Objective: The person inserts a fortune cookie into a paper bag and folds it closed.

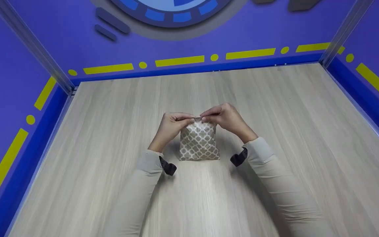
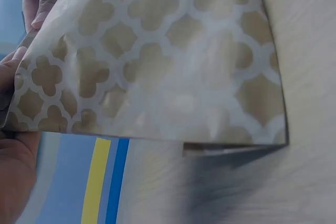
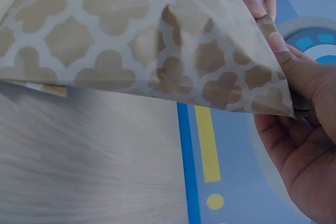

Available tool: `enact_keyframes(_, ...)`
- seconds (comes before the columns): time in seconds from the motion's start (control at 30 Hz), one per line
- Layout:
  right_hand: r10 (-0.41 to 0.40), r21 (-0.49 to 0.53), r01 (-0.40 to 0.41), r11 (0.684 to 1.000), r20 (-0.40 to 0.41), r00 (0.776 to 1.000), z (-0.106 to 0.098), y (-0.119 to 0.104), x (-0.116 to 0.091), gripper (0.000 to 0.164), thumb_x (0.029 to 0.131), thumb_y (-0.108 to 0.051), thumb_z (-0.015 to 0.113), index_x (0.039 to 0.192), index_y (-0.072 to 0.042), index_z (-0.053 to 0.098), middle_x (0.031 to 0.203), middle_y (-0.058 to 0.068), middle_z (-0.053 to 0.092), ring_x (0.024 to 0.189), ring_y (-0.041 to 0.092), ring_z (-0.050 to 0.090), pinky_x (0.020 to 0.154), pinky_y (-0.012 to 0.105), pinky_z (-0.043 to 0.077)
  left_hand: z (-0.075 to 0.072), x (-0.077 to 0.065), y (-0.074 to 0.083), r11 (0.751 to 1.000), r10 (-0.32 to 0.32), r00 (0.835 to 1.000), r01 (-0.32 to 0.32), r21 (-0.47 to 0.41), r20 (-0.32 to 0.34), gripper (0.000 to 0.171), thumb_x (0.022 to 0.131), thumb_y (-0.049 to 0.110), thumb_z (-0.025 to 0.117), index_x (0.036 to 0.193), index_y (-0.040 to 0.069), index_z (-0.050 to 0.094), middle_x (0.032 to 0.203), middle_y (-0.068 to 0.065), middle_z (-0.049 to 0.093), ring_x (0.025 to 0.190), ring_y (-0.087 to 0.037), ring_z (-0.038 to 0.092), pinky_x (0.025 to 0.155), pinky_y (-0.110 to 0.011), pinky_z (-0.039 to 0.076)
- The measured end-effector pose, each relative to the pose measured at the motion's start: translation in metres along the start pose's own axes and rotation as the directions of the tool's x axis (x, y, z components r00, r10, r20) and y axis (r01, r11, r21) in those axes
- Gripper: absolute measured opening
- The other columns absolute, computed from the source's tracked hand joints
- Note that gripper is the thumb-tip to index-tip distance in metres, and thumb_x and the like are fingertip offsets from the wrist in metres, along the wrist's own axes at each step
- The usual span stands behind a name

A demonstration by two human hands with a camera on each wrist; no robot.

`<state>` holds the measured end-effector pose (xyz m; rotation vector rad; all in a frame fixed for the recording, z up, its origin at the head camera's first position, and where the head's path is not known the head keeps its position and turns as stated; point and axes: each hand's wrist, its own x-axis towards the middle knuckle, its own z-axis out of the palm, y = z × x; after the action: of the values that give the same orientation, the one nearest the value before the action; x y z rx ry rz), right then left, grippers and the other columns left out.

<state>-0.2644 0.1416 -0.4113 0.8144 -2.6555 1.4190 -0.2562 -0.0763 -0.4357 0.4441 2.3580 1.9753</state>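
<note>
A small flat bag (image 1: 199, 141) with a tan and white quatrefoil pattern stands in front of the person, its lower edge close to the table. My left hand (image 1: 173, 126) pinches its top edge left of the middle between thumb and fingers. On the other side, my right hand (image 1: 227, 120) pinches the same edge, the two sets of fingertips nearly meeting. In the left wrist view the glossy bag (image 2: 157, 61) shows creases near the held edge. From the right wrist, the thumb lies on the near face of the bag (image 3: 121, 35) and fingers curl behind it.
The wood-grain table (image 1: 110, 138) spreads around the hands. Behind it rises a blue-purple wall (image 1: 183, 46) with yellow dashes, and similar panels stand at left and right. Dark wrist cameras (image 1: 169, 167) hang from the sleeves beside the bag.
</note>
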Motion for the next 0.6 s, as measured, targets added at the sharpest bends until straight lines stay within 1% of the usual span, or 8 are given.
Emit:
enact_keyframes(0.13, 0.010, 0.020, -0.011, 1.000, 0.001, 1.000, -0.004, 0.005, 0.000, 0.018, 0.085, -0.016, 0.071, 0.099, -0.007, 0.077, 0.095, 0.010, 0.075, 0.077, 0.012, 0.067, 0.063, 0.017, 0.049, -0.003, 0.000, -0.002, 1.000, 0.002, 1.000, -0.003, 0.026, 0.024, 0.020, 0.088, 0.011, 0.068, 0.103, 0.000, 0.073, 0.101, -0.015, 0.073, 0.081, -0.016, 0.067, 0.068, -0.019, 0.050)
enact_keyframes(0.27, -0.004, 0.002, 0.004, 1.000, -0.019, 1.000, -0.008, 0.009, -0.001, 0.015, 0.085, -0.012, 0.071, 0.098, -0.005, 0.077, 0.092, 0.011, 0.075, 0.078, 0.015, 0.070, 0.065, 0.018, 0.051, -0.009, -0.001, -0.004, 0.997, -0.006, 0.998, 0.001, 0.074, 0.065, 0.024, 0.092, 0.013, 0.063, 0.113, 0.002, 0.070, 0.113, -0.015, 0.070, 0.091, -0.024, 0.065, 0.072, -0.021, 0.049)
enact_keyframes(0.37, -0.019, -0.005, 0.019, 1.000, -0.036, 0.999, -0.008, 0.011, -0.002, 0.014, 0.085, -0.010, 0.072, 0.096, -0.004, 0.077, 0.091, 0.011, 0.075, 0.078, 0.018, 0.071, 0.066, 0.019, 0.053, -0.013, -0.001, -0.005, 0.993, -0.015, 0.993, 0.001, 0.120, 0.115, 0.027, 0.095, 0.015, 0.058, 0.119, 0.006, 0.068, 0.123, -0.012, 0.066, 0.105, -0.021, 0.063, 0.083, -0.024, 0.050)
enact_keyframes(0.43, -0.020, 0.010, 0.021, 1.000, -0.047, 0.999, -0.008, 0.013, -0.002, 0.014, 0.085, -0.009, 0.071, 0.096, -0.003, 0.077, 0.092, 0.013, 0.074, 0.079, 0.020, 0.071, 0.067, 0.019, 0.053, -0.015, -0.001, -0.007, 0.990, -0.010, 0.990, -0.009, 0.140, 0.137, 0.028, 0.097, 0.016, 0.055, 0.122, 0.008, 0.066, 0.126, -0.010, 0.064, 0.111, -0.019, 0.061, 0.090, -0.027, 0.049)
enact_keyframes(0.5, -0.007, 0.040, 0.009, 0.999, -0.052, 0.999, -0.009, 0.014, -0.002, 0.014, 0.085, -0.008, 0.070, 0.097, -0.002, 0.076, 0.093, 0.013, 0.074, 0.081, 0.021, 0.071, 0.068, 0.019, 0.054, -0.015, -0.001, -0.008, 0.989, 0.000, 0.991, -0.020, 0.146, 0.136, 0.028, 0.097, 0.016, 0.055, 0.122, 0.009, 0.066, 0.125, -0.009, 0.065, 0.110, -0.018, 0.061, 0.091, -0.030, 0.049)
enact_keyframes(0.6, 0.022, 0.077, -0.019, 0.997, -0.036, 0.999, -0.011, 0.016, -0.002, 0.017, 0.086, -0.010, 0.070, 0.100, -0.002, 0.075, 0.096, 0.013, 0.074, 0.084, 0.020, 0.071, 0.070, 0.019, 0.054, -0.015, -0.001, -0.009, 0.987, 0.029, 0.996, -0.042, 0.155, 0.081, 0.025, 0.094, 0.016, 0.060, 0.116, 0.007, 0.069, 0.114, -0.010, 0.069, 0.098, -0.016, 0.064, 0.083, -0.027, 0.051)
